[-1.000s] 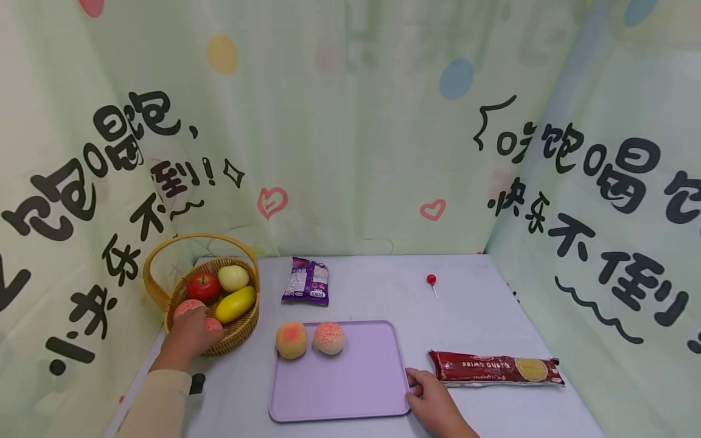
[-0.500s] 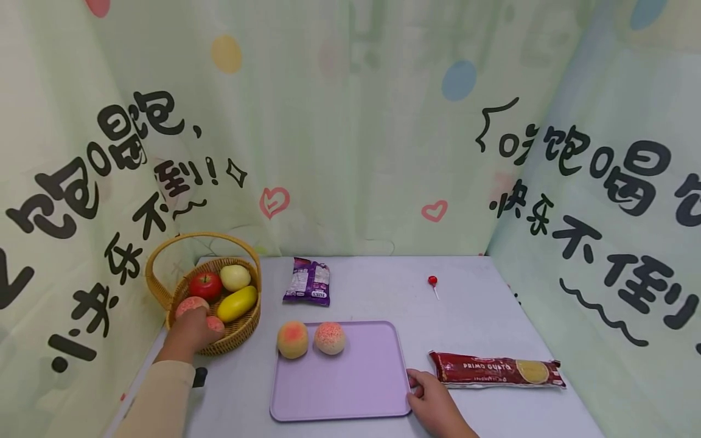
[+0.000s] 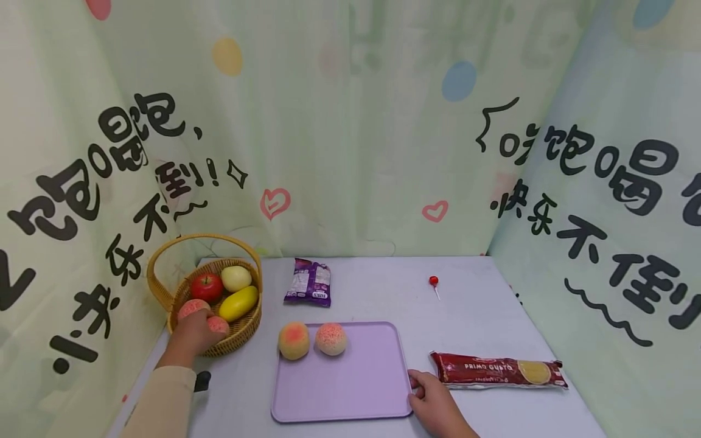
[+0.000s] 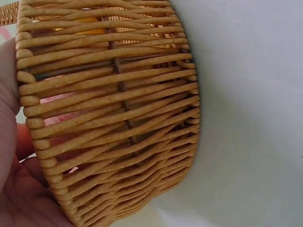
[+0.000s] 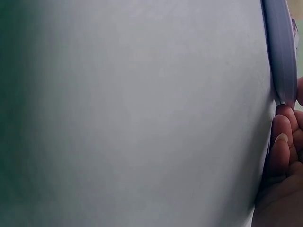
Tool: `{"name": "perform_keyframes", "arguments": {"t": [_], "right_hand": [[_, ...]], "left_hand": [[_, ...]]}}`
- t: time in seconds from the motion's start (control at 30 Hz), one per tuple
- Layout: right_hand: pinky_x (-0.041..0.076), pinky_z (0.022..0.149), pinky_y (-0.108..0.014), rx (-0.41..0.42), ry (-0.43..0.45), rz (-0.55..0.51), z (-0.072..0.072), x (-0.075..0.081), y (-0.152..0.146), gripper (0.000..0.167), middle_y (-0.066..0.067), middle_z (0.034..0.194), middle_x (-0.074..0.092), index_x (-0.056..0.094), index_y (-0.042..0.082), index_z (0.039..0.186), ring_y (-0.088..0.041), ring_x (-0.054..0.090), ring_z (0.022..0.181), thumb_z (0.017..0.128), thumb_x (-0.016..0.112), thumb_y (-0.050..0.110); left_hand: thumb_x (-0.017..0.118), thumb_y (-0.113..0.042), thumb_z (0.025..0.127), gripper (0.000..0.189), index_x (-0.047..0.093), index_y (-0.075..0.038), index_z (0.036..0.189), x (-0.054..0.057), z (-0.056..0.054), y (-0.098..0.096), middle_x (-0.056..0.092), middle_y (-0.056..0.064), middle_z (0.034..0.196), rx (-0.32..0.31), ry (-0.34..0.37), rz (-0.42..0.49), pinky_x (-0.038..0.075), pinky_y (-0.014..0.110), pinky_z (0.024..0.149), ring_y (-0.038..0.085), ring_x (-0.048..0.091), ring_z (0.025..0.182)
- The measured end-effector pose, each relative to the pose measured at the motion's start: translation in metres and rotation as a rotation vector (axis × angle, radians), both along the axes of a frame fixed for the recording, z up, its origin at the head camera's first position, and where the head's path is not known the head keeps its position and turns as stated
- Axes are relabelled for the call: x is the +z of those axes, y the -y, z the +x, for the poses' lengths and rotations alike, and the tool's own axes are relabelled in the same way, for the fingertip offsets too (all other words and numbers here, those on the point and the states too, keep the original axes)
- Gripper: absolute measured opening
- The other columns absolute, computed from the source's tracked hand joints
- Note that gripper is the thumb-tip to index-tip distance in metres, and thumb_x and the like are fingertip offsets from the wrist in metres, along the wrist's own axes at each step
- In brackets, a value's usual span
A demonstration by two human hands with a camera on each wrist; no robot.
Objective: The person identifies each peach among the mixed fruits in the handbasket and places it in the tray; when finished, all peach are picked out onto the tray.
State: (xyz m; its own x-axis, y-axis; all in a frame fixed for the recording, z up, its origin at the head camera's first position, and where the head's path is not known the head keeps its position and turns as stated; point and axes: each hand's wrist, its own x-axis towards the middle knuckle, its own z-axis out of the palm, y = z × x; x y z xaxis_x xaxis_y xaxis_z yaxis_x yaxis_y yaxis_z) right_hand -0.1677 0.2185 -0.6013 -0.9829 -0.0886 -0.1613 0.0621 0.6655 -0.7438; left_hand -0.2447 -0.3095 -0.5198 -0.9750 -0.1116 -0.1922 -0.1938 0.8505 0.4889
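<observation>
My left hand [image 3: 191, 337] reaches over the near rim of a wicker basket [image 3: 242, 336] and grips a pink peach [image 3: 218, 325] inside it, its fingertips partly hidden. Another pink peach [image 3: 193, 309] lies just beyond the knuckles. In the left wrist view, the basket's woven side [image 4: 118, 104] hides most of the fruit, and the hand [image 4: 19, 165] shows at its rim. On the right, my right hand [image 3: 435, 401] pinches the edge of a lilac tray [image 3: 342, 389]. The right wrist view has its fingers [image 5: 280, 156] at the tray's edge [image 5: 282, 52]. Two peaches, one yellowish [image 3: 293, 340] and one paler [image 3: 331, 339], sit on the tray's far left.
A red apple [image 3: 206, 288], a pale round fruit [image 3: 236, 278] and a yellow oblong fruit [image 3: 238, 303] share the basket. Behind the tray lies a purple snack bag [image 3: 308, 283]. A red lollipop [image 3: 434, 281] and a dark red spaghetti packet [image 3: 498, 370] lie to the right. Printed curtains surround the table.
The head view has shifted very slightly. Both hands keep their places, the left in the basket and the right at the tray's edge.
</observation>
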Motion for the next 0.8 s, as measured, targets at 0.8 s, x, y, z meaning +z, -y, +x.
{"name": "perform_keyframes", "arguments": {"t": [0.8], "right_hand": [[0.050, 0.064, -0.024, -0.004, 0.049, 0.029, -0.001, 0.000, 0.000, 0.050, -0.002, 0.101, 0.064, 0.060, -0.007, 0.135, -0.014, 0.054, 0.079, 0.089, 0.073, 0.005]], "left_hand": [[0.085, -0.027, 0.082, 0.061, 0.057, -0.001, 0.130, -0.017, 0.006, 0.003, 0.063, 0.022, 0.126, 0.016, -0.197, 0.024, 0.052, 0.062, 0.096, 0.040, 0.057, 0.109]]}}
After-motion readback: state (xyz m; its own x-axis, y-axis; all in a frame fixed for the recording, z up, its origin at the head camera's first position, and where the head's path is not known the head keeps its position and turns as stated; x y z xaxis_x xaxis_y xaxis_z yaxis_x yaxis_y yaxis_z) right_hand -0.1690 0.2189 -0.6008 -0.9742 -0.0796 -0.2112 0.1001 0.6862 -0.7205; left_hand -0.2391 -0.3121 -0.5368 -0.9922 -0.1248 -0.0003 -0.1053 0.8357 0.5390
